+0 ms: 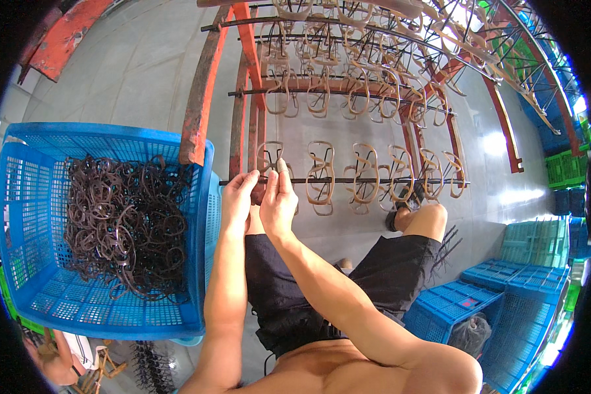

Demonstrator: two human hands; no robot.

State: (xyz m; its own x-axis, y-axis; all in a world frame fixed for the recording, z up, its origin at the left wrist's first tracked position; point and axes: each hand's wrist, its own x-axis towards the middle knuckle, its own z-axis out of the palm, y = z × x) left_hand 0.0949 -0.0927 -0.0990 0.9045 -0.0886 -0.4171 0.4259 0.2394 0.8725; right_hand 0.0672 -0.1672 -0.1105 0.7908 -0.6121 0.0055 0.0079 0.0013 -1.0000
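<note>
I am looking down into a small factory or production workshop. A bare grey concrete floor [144, 72] runs under a worn, red-painted metal rack [200, 98] whose thin horizontal rods [374, 180] carry rows of identical tan eyeglass frames [320, 174]. On my left a big blue perforated plastic crate [197, 276] holds a tangled heap of dark frames [121, 226]. More blue and green crates [505, 289] are stacked to my right, which tells me this is bulk handwork, not a home.
</note>
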